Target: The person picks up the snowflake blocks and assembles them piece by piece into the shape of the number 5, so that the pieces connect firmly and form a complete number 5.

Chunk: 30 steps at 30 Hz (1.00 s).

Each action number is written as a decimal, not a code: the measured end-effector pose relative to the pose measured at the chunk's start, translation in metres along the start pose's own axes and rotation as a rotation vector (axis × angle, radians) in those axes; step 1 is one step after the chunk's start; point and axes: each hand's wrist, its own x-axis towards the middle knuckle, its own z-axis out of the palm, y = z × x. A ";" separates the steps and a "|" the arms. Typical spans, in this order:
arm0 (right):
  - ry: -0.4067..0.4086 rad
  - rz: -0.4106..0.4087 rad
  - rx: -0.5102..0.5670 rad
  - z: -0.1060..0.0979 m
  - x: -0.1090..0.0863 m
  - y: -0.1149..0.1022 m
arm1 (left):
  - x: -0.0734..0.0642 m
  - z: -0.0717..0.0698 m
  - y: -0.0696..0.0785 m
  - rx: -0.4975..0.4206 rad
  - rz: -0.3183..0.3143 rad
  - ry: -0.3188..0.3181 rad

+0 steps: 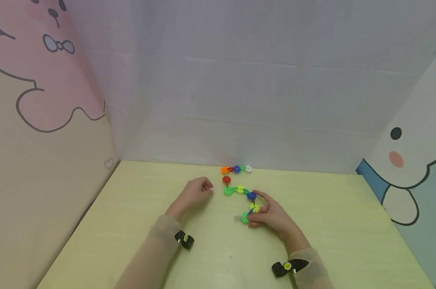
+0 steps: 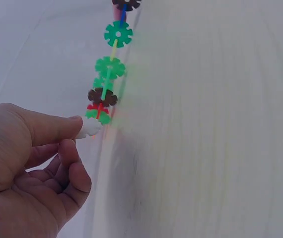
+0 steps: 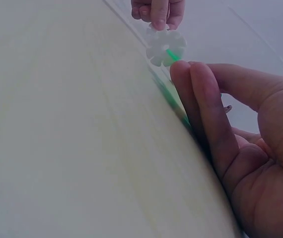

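A chain of notched plastic snowflake discs (image 1: pixel 240 189) winds over the table in an S-like curve, in orange, red, blue, green, yellow and white. My right hand (image 1: pixel 272 214) grips the near end of this chain around its green disc (image 1: pixel 244 218). Past that green disc a white disc (image 3: pixel 166 48) ends the chain, standing on edge in the right wrist view. Left of the chain, my left hand (image 1: pixel 196 192) pinches a separate white snowflake disc (image 2: pixel 90 127) between thumb and index finger. Part of the chain is hidden behind the right fingers.
The pale wooden tabletop (image 1: pixel 333 224) meets a whitish cloth backdrop (image 1: pixel 218 100) just behind the chain's far row. Side panels printed with cartoon animals stand left and right. Each wrist carries a black strapped camera (image 1: pixel 184 239).
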 end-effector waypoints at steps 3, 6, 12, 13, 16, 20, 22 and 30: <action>-0.002 -0.008 -0.002 0.000 0.001 0.001 | -0.009 0.006 0.008 -0.050 0.005 0.012; -0.001 -0.009 0.001 0.000 0.001 0.001 | -0.020 0.011 0.017 -0.079 0.057 -0.014; 0.000 0.004 0.012 0.002 0.001 0.001 | -0.039 0.022 0.023 -0.116 0.132 -0.096; 0.000 0.004 0.012 0.002 0.001 0.001 | -0.041 0.024 0.023 -0.133 0.121 -0.107; -0.002 0.004 0.017 0.001 0.001 0.001 | -0.043 0.029 0.020 -0.197 0.064 -0.146; -0.009 0.006 0.025 0.001 0.001 0.001 | -0.044 0.033 0.019 -0.289 -0.008 -0.217; -0.013 0.005 0.029 0.000 0.000 0.000 | -0.045 0.034 0.018 -0.330 -0.028 -0.246; -0.013 0.001 0.030 -0.001 -0.002 -0.001 | -0.046 0.037 0.018 -0.458 -0.070 -0.340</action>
